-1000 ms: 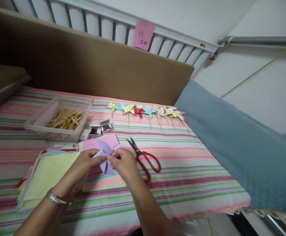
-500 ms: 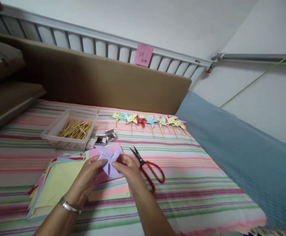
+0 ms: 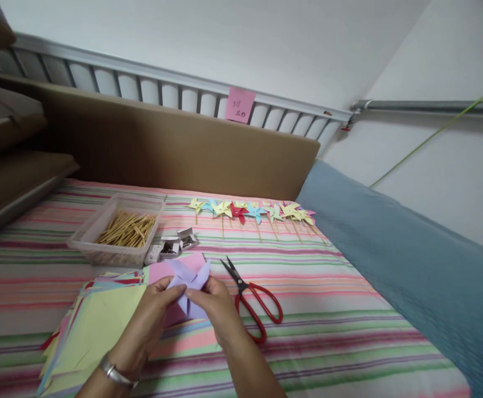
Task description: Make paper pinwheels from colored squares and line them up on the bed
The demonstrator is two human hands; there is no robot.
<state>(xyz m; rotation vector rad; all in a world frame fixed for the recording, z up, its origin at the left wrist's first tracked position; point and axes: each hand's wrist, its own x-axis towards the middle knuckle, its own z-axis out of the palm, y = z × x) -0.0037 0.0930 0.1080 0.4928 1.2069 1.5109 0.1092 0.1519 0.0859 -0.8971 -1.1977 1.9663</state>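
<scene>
A lilac paper pinwheel (image 3: 188, 275) with its corners folded toward the middle is held between both my hands. My left hand (image 3: 157, 301) pinches its left side, the thumb pressed near the centre. From the other side my right hand (image 3: 215, 301) grips it, its thumb also at the centre. Beneath lie pink paper sheets (image 3: 158, 270) and other coloured sheets. To the left is a fanned stack of square paper (image 3: 100, 318), pale yellow on top. Red-handled scissors (image 3: 241, 284) rest to the right of my right hand, blades slightly apart.
A clear plastic box (image 3: 84, 236) holds many wooden sticks (image 3: 127, 229). Beside it sit small open boxes (image 3: 170, 247) of dark metal bits. Several finished pinwheels on sticks (image 3: 256, 211) lie in a row at the back, before a cardboard panel (image 3: 183, 149).
My thumbs have come closer together at the pinwheel's centre, and the right one now presses its fold inward. The whole view has tilted slightly, so the table sits lower.
</scene>
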